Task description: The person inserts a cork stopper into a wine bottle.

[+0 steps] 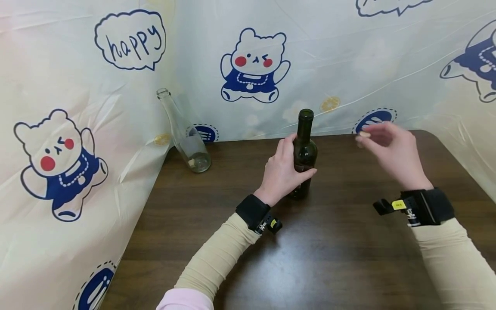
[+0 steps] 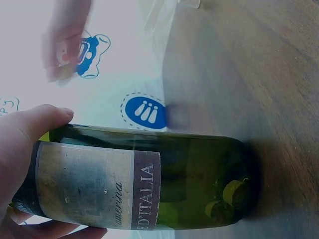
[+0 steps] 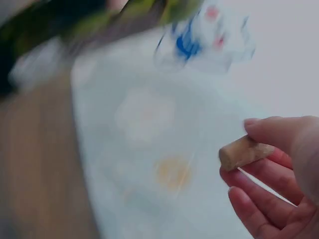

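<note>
A dark green wine bottle stands upright on the table, gripped around its body by my left hand. The bottle's mouth is bare. Its label shows in the left wrist view, and a couple of cork-like pieces lie inside near the base. To the right of the bottle, apart from it, my right hand is raised. Between thumb and fingers it pinches a cork, seen clearly in the right wrist view.
A clear glass bottle stands at the table's back left, with a small pale piece inside at its bottom. Behind the brown wooden table hangs a white printed sheet with cartoon bears.
</note>
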Demonstrator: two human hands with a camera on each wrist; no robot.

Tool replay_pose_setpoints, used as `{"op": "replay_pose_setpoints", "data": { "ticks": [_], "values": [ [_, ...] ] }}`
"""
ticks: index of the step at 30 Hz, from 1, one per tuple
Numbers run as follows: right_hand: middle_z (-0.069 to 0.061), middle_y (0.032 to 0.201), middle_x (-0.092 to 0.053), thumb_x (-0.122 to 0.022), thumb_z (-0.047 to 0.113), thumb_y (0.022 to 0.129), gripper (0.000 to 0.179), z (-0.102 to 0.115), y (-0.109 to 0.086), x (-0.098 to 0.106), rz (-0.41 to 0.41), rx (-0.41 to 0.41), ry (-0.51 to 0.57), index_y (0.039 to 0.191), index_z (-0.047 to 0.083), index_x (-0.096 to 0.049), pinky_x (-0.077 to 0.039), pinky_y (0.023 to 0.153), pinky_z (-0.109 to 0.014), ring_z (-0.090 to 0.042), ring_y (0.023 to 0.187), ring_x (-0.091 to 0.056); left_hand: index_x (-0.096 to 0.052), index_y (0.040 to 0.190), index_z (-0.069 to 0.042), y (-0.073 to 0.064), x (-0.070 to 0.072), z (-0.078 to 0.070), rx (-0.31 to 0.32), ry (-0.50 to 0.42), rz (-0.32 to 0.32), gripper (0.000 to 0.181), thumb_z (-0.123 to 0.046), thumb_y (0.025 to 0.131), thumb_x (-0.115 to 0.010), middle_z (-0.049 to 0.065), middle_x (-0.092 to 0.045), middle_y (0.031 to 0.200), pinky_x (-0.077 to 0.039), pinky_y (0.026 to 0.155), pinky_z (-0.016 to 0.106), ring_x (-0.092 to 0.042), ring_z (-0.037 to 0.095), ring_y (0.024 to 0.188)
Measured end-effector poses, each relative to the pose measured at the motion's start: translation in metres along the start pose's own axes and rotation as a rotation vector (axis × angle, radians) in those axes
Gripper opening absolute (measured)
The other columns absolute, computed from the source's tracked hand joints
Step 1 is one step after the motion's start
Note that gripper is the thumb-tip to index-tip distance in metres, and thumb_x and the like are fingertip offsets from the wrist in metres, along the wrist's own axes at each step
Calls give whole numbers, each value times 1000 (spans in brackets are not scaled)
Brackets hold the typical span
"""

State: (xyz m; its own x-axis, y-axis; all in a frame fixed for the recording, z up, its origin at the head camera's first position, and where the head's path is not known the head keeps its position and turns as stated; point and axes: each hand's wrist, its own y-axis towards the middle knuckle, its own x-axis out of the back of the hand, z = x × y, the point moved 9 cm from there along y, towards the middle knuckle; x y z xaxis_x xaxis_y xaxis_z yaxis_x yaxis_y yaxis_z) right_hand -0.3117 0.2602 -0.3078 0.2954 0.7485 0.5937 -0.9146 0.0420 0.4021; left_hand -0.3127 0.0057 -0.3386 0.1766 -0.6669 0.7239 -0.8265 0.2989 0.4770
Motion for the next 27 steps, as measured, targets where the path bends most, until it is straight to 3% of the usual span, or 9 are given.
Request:
{"op": "replay_pose_setpoints", "data": {
  "ticks": [2, 6, 13, 18, 27],
  "values": [
    [4, 104, -75, -72, 32, 94, 40, 32, 8, -2, -25, 64, 90, 124, 5, -71, -47, 79, -10, 4, 88, -66, -34, 152, -7, 0, 0, 0, -1, -3, -2, 97, -46, 78, -83, 14, -54, 135, -62, 86, 43, -70, 26, 107],
    [17, 97, -74, -73, 23, 93, 34, 89, 22, -3, -57, 165, 236, 120, 4, -73, -51, 82, -14, -3, 90, -70, -34, 152, -8, 0, 0, 1, -4, -4, -3, 97, -47, 78, -84, 14, -54, 136, -61, 87, 42, -70, 26, 109],
    [8, 105, -79, -75, 17, 91, 28, 154, 35, -6, -65, 293, 330, 116, 3, -74, -54, 89, -17, -7, 93, -73, -33, 152, -8, 1, 1, 0, -13, 0, -5, 97, -46, 78, -83, 14, -53, 137, -61, 88, 42, -70, 26, 109],
    [2, 107, -79, -76, 19, 90, 30, 169, 40, -16, -40, 329, 304, 116, 3, -74, -54, 88, -18, -6, 93, -72, -33, 152, -8, 1, 0, 0, -16, 0, -5, 97, -46, 78, -84, 14, -53, 137, -61, 88, 41, -70, 26, 109],
    [-3, 111, -79, -76, 27, 91, 34, 158, 42, -31, 15, 252, 295, 119, 8, -75, -53, 88, -20, -6, 96, -71, -33, 154, -8, -1, 0, 0, -3, -5, 3, 98, -46, 78, -83, 14, -53, 138, -61, 87, 42, -70, 27, 109]
  ]
}}
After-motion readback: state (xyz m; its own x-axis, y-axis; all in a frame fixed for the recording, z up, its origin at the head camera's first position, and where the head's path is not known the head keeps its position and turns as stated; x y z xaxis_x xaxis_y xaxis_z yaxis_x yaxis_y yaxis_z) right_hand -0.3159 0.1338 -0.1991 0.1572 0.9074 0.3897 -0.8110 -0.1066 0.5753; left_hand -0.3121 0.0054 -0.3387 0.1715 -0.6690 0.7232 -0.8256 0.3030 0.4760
